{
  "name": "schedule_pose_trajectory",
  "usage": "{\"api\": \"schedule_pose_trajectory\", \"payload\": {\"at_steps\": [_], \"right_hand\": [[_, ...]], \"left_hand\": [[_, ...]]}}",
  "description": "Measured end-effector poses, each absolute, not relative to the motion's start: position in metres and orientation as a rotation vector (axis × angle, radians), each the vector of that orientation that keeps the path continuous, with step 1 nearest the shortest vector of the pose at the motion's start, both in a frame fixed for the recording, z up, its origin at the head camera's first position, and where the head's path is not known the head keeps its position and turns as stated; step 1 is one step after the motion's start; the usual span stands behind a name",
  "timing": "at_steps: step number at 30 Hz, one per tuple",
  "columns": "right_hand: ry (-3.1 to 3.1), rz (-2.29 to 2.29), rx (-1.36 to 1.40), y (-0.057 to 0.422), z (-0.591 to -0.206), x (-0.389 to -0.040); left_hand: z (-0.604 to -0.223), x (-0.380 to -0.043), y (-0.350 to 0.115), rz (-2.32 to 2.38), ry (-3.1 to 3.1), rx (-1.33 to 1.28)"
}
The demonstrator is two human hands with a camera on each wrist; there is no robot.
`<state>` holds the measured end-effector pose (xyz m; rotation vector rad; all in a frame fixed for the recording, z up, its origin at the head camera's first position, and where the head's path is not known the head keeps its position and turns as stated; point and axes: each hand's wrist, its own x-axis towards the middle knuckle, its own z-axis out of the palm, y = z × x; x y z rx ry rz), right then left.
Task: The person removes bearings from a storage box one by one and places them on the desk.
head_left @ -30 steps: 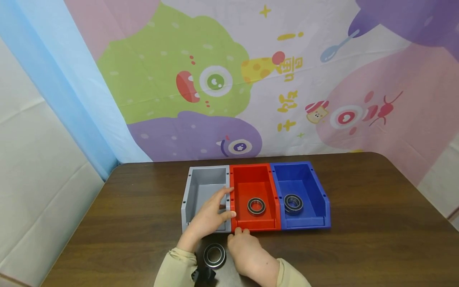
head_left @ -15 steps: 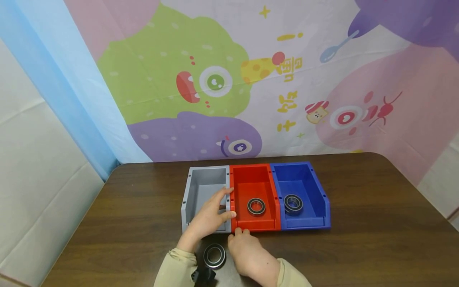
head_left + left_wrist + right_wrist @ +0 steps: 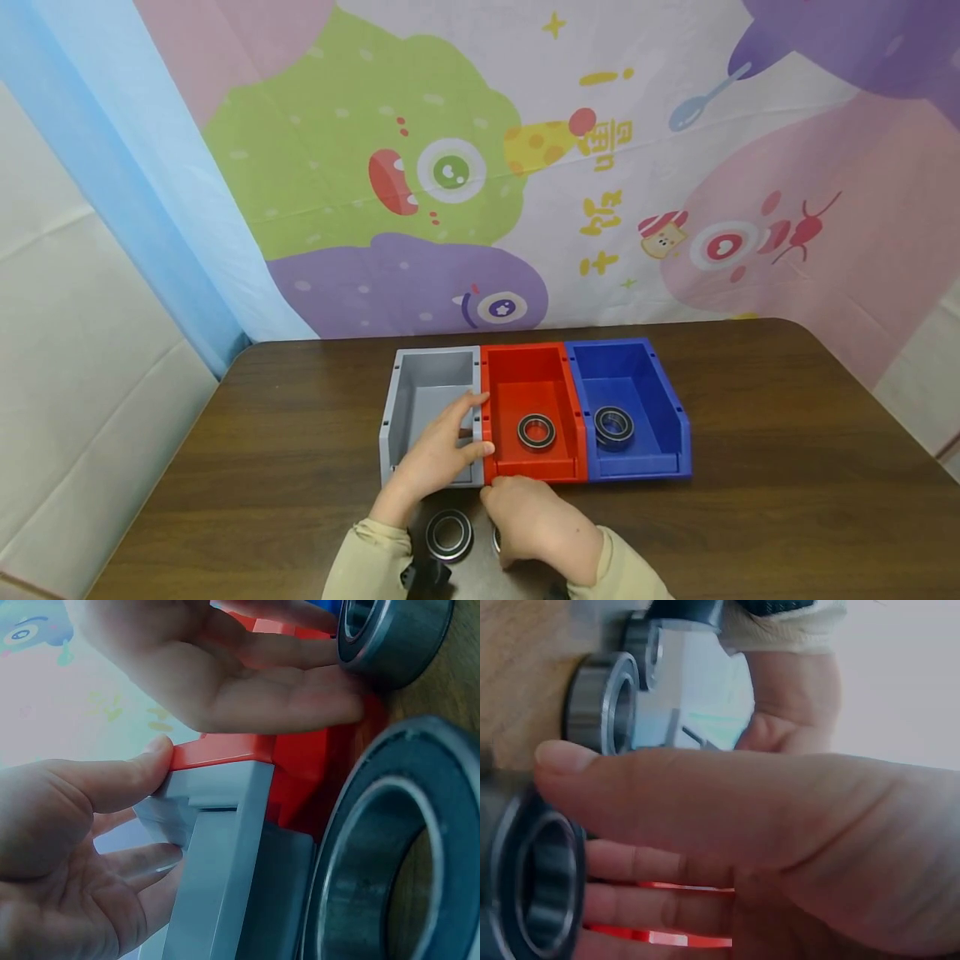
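Observation:
In the head view my left hand (image 3: 435, 450) reaches over the grey bin (image 3: 386, 425); its index finger and thumb rest at the wall shared with the red bin (image 3: 577, 442). My right hand (image 3: 536, 525) is at the red bin's front edge. A ball bearing (image 3: 496, 540), mostly hidden, lies between its thumb and fingers. The right wrist view shows the thumb along this bearing (image 3: 506, 862) with the fingers on the other side, and in the left wrist view the fingertips meet the bearing (image 3: 405, 652). Another bearing (image 3: 427, 537) lies on the table between the wrists.
One bearing (image 3: 522, 440) is in the red bin and another (image 3: 628, 433) in the blue bin (image 3: 678, 450). The three bins stand side by side on the dark wooden table (image 3: 787, 467). Behind it hangs a printed cloth (image 3: 600, 308).
My right hand has shifted slightly right and turned, so that part of the bearing under it shows. My left hand and the bins have stayed put.

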<state>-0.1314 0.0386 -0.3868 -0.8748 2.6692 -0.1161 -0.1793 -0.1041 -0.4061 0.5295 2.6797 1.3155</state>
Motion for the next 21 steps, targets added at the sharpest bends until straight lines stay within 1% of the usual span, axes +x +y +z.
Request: {"api": "schedule_pose_trajectory", "payload": {"at_steps": [5,11,17,21], "right_hand": [[2.702,-0.274,-0.882,0.05,-0.378,-0.137],[2.864,-0.419,-0.767,0.064,-0.37,-0.146],[3.053,-0.454,-0.625,0.068,-0.372,-0.156],[3.1,-0.497,-0.587,0.068,-0.377,-0.162]], "left_hand": [[-0.407,-0.181,-0.104,1.3,2.708,0.548],[-0.406,-0.181,-0.103,1.277,2.737,0.561],[-0.407,-0.18,-0.104,1.279,2.738,0.549],[-0.407,-0.181,-0.103,1.277,2.736,0.548]]}}
